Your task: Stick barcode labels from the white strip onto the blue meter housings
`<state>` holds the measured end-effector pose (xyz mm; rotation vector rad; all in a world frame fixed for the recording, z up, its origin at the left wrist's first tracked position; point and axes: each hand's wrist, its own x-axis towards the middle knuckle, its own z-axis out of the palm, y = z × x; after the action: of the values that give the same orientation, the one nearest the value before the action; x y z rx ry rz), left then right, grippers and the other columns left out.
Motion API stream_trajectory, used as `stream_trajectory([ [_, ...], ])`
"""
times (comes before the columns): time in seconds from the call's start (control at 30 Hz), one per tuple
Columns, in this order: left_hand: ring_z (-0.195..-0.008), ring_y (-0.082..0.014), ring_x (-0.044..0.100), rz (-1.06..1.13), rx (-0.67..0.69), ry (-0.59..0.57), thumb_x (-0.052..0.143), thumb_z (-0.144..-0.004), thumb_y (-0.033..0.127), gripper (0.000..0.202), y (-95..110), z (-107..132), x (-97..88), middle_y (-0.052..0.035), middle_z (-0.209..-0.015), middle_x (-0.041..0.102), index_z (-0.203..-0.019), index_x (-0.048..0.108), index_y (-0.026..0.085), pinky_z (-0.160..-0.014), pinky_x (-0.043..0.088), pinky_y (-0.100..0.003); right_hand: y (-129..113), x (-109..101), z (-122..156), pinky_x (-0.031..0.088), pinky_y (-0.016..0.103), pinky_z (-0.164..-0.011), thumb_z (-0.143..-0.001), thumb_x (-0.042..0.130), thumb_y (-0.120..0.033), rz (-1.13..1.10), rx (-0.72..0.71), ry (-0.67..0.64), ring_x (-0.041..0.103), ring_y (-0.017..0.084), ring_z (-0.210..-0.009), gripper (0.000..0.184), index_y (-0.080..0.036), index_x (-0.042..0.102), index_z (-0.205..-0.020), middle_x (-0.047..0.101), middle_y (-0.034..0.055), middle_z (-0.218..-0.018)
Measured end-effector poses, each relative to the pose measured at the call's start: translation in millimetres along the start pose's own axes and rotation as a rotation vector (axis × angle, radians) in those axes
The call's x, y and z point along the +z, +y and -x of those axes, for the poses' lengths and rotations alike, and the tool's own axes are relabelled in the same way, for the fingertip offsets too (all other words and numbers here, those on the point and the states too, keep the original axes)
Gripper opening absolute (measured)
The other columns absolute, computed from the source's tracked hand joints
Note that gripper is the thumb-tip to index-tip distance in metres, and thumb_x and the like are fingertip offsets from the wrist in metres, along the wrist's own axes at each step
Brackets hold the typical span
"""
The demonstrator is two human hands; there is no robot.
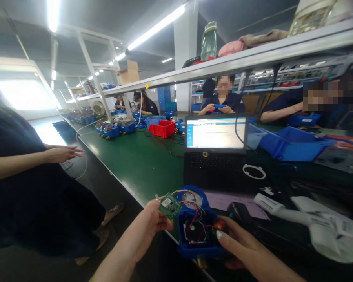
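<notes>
In the head view, my left hand (153,221) pinches a green circuit board (170,206) by its left edge, with a white label facing up. Thin coloured wires run from the board to an open blue meter housing (181,250), which has a round part at its back and a brass fitting (202,262) at its front. My right hand (238,243) grips the housing's right side. Its thumb lies over the rim, beside a small reddish-orange part (220,224) that I cannot make out fully. Red wires and a dark square part show inside the housing.
Behind the housing stands an open laptop (214,164) with a white ring (254,171) on it. A barcode scanner (279,209) and white label strips lie at right. Red (162,128) and blue bins (294,143) stand farther back. A person (26,176) stands at left; others sit opposite.
</notes>
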<state>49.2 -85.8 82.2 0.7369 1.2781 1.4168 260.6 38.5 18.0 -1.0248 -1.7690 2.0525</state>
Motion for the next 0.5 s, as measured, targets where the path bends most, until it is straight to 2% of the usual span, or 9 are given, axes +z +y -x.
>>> stream_trajectory([
  [0.13,-0.084,-0.0229,0.049,0.090,0.026,-0.055,0.055,-0.080,0.058,0.051,-0.7,12.0,2.8,-0.0097,-0.092,0.057,-0.103,0.058,0.013,-0.083,0.038,-0.036,-13.5,3.1,-0.3,0.047,0.026,-0.058,-0.067,0.063,-0.068,0.006,-0.027,-0.055,0.059,0.023,-0.080,0.073,-0.021,0.051,-0.122,0.061,0.0067,-0.092],
  [0.27,-0.091,-0.0267,0.051,0.187,0.002,-0.102,0.049,-0.086,0.049,0.043,-3.4,21.9,2.9,-0.0131,-0.094,0.060,-0.100,0.063,0.011,-0.090,0.036,-0.040,-22.6,-0.6,-7.8,0.045,0.026,-0.063,-0.065,0.068,-0.063,-0.048,-0.031,-0.089,0.056,0.022,-0.086,0.064,-0.020,0.058,-0.112,0.061,0.0055,-0.093],
  [0.4,-0.095,-0.0272,0.051,0.273,0.030,-0.097,0.043,-0.090,0.044,0.040,-10.7,26.4,-0.9,-0.0135,-0.099,0.060,-0.104,0.063,0.012,-0.096,0.034,-0.042,-31.5,0.7,-18.4,0.042,0.025,-0.065,-0.061,0.073,-0.060,-0.093,-0.025,-0.137,0.054,0.022,-0.089,0.063,-0.020,0.060,-0.107,0.061,0.0049,-0.097],
  [0.5,-0.096,-0.0262,0.050,0.324,0.043,-0.044,0.048,-0.088,0.046,0.040,-14.6,28.3,-2.7,-0.0124,-0.098,0.060,-0.104,0.064,0.013,-0.097,0.034,-0.041,-40.5,3.6,-29.2,0.041,0.024,-0.065,-0.059,0.075,-0.055,-0.138,-0.002,-0.100,0.054,0.020,-0.086,0.061,-0.021,0.060,-0.108,0.060,0.0041,-0.095],
])
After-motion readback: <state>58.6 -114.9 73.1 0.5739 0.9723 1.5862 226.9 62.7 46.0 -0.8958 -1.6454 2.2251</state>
